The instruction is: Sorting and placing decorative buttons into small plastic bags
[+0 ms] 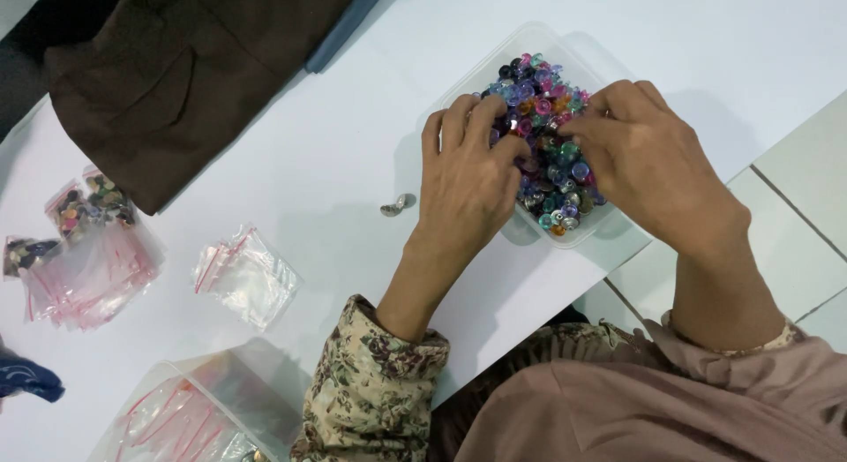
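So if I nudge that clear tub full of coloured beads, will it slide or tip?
The tub looks thin, low and wide, so it would likely slide on the smooth white table rather than tip. The small rounded beads would probably shift and roll if spilled.

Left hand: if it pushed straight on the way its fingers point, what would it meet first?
The left hand points up and slightly right, fingertips already in the colourful beads. It would plough through more beads, then probably meet the far wall of the clear plastic container. Depth is unclear.

Left hand (466,175) and right hand (648,157) in clear tub (481,69) of coloured beads (547,153), white table (335,153), zip bags (247,275)
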